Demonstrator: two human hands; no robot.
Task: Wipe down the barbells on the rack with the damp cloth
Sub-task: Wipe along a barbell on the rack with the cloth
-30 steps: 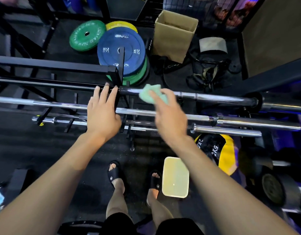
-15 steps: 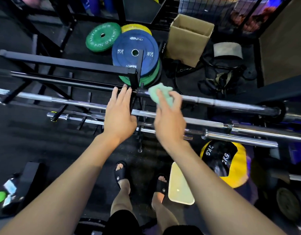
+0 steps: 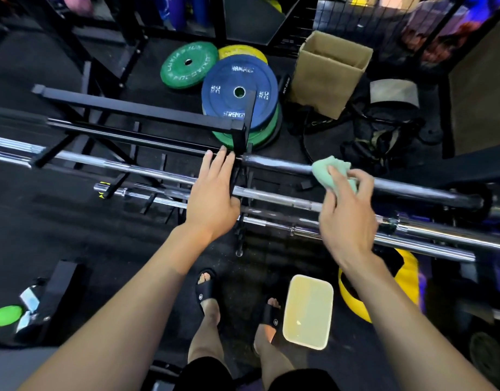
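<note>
- We see the green cloth (image 3: 332,172) pressed on the top barbell (image 3: 274,162) of the rack (image 3: 240,136).
- Our right hand (image 3: 347,213) grips the cloth, fingers curled.
- Our left hand (image 3: 213,193) rests flat, fingers straight, on the bar beside the rack upright.
- A pale tub (image 3: 308,311) sits on the floor by our feet.

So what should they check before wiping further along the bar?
1. Green cloth held in right hand: ok.
2. Cloth touching the top barbell: ok.
3. Left hand steadying with straight fingers at the rack upright: ok.
4. Bar to the right free of things: ok.
5. Cloth still damp: cannot tell.
6. Cream tub on the floor near the feet, within reach: ok.
</note>
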